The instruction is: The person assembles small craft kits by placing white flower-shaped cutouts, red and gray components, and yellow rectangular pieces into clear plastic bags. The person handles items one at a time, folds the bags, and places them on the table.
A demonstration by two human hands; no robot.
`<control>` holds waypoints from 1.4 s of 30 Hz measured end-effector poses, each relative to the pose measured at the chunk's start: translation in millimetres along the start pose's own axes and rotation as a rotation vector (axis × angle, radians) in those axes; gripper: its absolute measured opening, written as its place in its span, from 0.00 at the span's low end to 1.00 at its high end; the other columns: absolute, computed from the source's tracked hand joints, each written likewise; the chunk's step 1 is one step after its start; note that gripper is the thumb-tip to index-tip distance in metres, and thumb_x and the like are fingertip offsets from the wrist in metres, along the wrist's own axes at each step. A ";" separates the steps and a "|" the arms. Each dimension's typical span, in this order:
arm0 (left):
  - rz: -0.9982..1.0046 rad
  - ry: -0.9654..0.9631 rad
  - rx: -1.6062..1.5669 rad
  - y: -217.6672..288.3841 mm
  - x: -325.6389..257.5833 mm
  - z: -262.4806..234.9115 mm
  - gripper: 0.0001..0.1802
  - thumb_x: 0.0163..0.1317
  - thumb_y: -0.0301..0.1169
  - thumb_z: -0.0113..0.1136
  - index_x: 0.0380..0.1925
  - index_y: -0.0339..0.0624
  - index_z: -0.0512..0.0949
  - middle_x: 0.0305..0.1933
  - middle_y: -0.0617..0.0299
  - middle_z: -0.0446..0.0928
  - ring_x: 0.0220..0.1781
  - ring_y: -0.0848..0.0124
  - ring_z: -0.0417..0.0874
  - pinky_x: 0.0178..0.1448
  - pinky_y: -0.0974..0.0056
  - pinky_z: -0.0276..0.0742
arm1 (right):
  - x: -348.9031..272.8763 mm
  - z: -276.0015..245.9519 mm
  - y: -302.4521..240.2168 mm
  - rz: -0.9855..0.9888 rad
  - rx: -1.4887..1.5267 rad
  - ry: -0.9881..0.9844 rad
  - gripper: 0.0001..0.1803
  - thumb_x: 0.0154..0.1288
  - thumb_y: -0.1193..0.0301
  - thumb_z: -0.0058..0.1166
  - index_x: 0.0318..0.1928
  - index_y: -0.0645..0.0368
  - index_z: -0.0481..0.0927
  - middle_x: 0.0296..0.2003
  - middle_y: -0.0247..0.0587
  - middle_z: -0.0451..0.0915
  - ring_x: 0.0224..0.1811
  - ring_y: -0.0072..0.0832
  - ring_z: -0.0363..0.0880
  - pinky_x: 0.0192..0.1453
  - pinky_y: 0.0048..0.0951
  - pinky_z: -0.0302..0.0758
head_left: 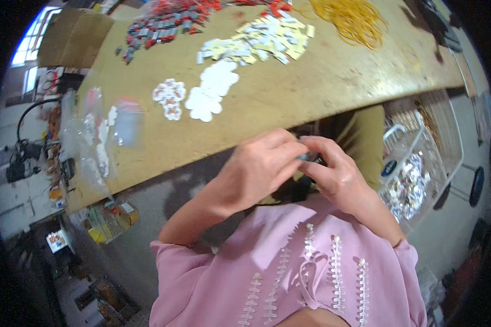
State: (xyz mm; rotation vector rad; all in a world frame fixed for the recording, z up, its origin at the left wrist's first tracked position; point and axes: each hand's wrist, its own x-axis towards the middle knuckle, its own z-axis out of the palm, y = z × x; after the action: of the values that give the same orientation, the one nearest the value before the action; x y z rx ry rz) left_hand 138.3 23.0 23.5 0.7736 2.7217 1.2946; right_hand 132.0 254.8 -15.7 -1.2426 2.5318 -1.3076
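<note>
Left hand (259,171) and right hand (333,174) meet below the tabletop (311,82) edge, fingers closed on a small dark part (309,157), apparently mid-assembly; finishing calls for fine fingertip alignment.

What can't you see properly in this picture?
- Head view: the small dark thing pinched between the left hand and right hand; fingers cover most of it, so its kind is unclear.
- The red-and-grey pieces at the table's far edge: too small and cut off.
- The clear bags: blurred, contents unclear.
- The shiny bits in the wire basket: too small.
</note>
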 end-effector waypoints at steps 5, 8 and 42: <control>-0.009 0.113 0.083 -20.6 26.1 -25.8 0.11 0.66 0.21 0.68 0.48 0.38 0.86 0.47 0.52 0.86 0.44 0.61 0.89 0.50 0.59 0.85 | 0.1 -7.6 4.1 0.057 0.004 0.056 0.17 0.58 0.84 0.63 0.50 0.64 0.88 0.61 0.59 0.80 0.62 0.53 0.84 0.62 0.43 0.85; -0.066 0.285 0.330 -73.3 59.4 -78.0 0.09 0.68 0.22 0.64 0.47 0.39 0.87 0.48 0.51 0.86 0.44 0.57 0.89 0.49 0.58 0.85 | -3.7 -11.3 4.5 0.062 -0.048 0.055 0.18 0.57 0.86 0.63 0.49 0.65 0.88 0.61 0.59 0.80 0.61 0.52 0.84 0.60 0.41 0.87; -0.058 0.103 0.132 -35.3 133.7 -21.6 0.07 0.68 0.28 0.68 0.43 0.39 0.87 0.41 0.51 0.86 0.42 0.54 0.87 0.49 0.55 0.83 | -30.5 -22.5 12.8 0.114 0.103 0.198 0.14 0.60 0.84 0.62 0.47 0.67 0.86 0.60 0.59 0.81 0.60 0.51 0.85 0.57 0.40 0.87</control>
State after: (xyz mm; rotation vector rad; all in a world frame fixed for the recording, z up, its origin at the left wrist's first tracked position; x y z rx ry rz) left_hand 1.3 48.5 35.8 0.6484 2.9124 1.1853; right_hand 136.3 294.3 -19.5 -0.9798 2.5791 -1.5838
